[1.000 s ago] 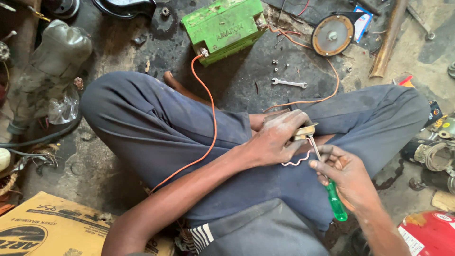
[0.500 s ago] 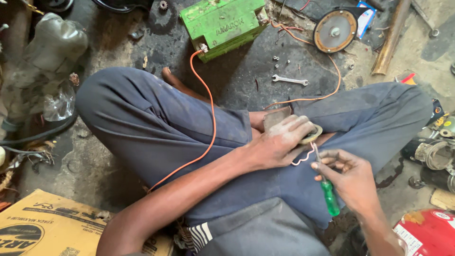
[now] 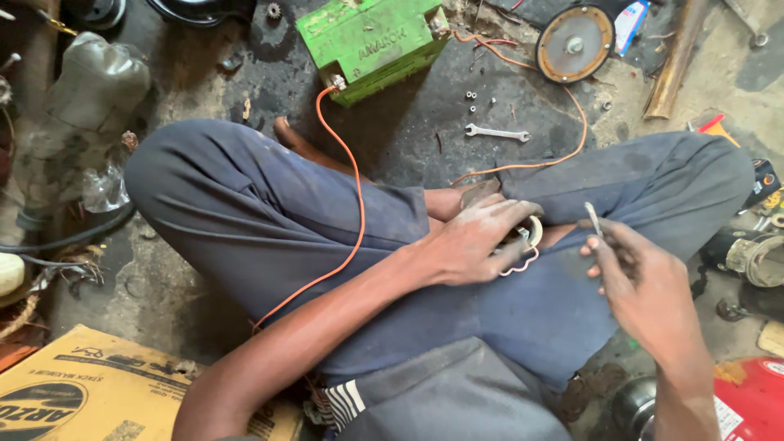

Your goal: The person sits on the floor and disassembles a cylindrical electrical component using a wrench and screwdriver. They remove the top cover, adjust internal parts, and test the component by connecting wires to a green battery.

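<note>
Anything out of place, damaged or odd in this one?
Small nuts and a wrench lie loose on the grimy floor beyond the knees. An orange wire from the green battery trails across the person's leg.

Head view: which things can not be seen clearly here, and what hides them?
- Small round part in the lap: mostly covered by the left hand; its kind cannot be told.
- Thin metal tool: the right hand hides its handle.
- Red container: cut off by the frame corner.
- Cardboard box: cut off by the bottom edge.
</note>
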